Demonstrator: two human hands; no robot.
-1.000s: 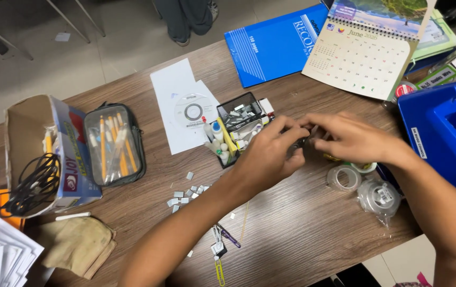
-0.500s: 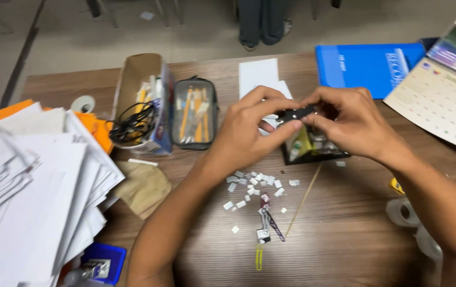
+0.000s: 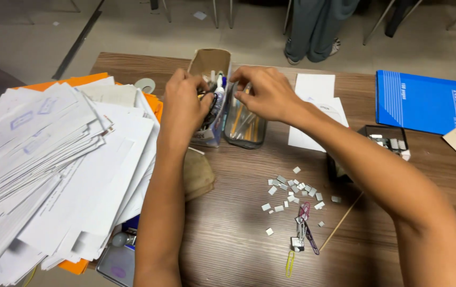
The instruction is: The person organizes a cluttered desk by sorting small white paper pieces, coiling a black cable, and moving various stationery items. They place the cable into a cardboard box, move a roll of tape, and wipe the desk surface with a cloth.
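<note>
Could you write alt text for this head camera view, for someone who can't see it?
Seen from above, a person's left hand and right hand reach into an open cardboard box of pens and cables on a wooden desk, beside a clear pencil case. A big paper stack lies left; staple strips and paper clips are scattered nearer.

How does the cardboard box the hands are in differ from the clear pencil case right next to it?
The cardboard box is opaque brown card, open on top, with things standing up in it; the clear pencil case is see-through, lies flat and shows yellow pencils inside. The left hand reaches into the box, while the right hand rests over the case's top end. Both sit side by side on the wooden table and hold stationery.
</note>
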